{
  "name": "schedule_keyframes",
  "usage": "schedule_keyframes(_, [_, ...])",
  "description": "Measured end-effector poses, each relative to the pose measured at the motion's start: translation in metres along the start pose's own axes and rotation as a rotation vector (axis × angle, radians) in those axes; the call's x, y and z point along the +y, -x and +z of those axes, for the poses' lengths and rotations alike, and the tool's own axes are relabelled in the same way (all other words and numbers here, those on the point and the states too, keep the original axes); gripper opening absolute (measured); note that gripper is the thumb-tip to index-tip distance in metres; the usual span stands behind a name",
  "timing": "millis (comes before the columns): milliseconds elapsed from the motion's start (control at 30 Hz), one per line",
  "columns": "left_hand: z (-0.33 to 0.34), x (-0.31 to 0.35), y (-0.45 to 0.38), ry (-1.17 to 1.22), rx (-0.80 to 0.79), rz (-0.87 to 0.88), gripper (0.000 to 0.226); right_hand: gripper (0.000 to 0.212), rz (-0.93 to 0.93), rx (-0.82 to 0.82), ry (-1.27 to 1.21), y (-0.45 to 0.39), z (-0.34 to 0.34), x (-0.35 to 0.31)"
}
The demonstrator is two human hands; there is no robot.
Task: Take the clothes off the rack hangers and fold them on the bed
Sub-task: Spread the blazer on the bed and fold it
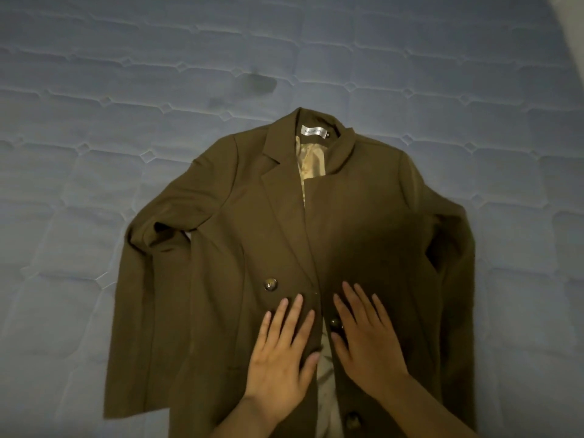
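Hands first: I see my left hand [282, 352] and my right hand [363, 339] lying flat on a brown coat [221, 248], palms down. The fingers of both hands are spread apart and stretched out, and they grip nothing. They just press on the cloth. The coat lies face up on the bed [94, 121], with its collar far from me and its bottom end near me, running out of the picture. My left hand is on the left front flap and my right hand is on the right front flap. The two hands are near each other but do not touch. Between them the flaps are a little open, and I can see the pale lining [325, 368] in the gap. More shiny lining shows up by the neck, just under a white tag [314, 131]. I cannot read the words on the tag. One round button [270, 284] sits just above my left fingertips. A dark button [335, 324] sits by the edge of my right hand, touching the first finger. Another button [352, 420] is low down, between my two arms. Both sleeves lie straight down along the sides of the coat. The left sleeve [136, 295] has a fold near the top. The right sleeve [455, 279] is in the dark. The bed is blue-grey with stitched squares all over it.
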State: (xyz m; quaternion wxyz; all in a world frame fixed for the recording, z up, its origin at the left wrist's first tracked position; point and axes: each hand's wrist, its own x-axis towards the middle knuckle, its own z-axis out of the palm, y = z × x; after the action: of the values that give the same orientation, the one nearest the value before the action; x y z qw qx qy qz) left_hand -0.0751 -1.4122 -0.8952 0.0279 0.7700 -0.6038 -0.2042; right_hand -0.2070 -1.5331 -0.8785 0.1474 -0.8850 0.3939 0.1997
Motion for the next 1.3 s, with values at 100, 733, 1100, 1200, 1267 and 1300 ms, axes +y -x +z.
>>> schedule_keyframes(100, [0.013, 0.003, 0.017, -0.016, -0.009, -0.054, 0.058, 0.061, 0.017, -0.104, 0.004, 0.019, 0.009, -0.008])
schedule_keyframes(733, [0.033, 0.011, 0.027, -0.095, 0.097, -0.114, 0.062, 0.061, -0.126, 0.126, -0.015, 0.004, 0.012, 0.017])
schedule_keyframes(1100, [0.051, 0.037, 0.134, -0.091, -0.005, -0.092, 0.039, 0.080, -0.028, -0.013, 0.011, 0.143, 0.090, 0.029])
schedule_keyframes(1200, [0.065, 0.035, 0.145, -0.110, -0.044, -0.029, 0.064, 0.087, -0.031, -0.016, 0.028, 0.163, 0.113, 0.030])
schedule_keyframes(1267, [0.072, 0.029, 0.147, -0.125, -0.056, 0.006, 0.088, 0.099, -0.041, 0.001, 0.046, 0.171, 0.126, 0.028])
schedule_keyframes(1300, [0.074, 0.026, 0.146, -0.144, -0.052, 0.032, 0.094, 0.106, -0.056, 0.011, 0.056, 0.171, 0.130, 0.027])
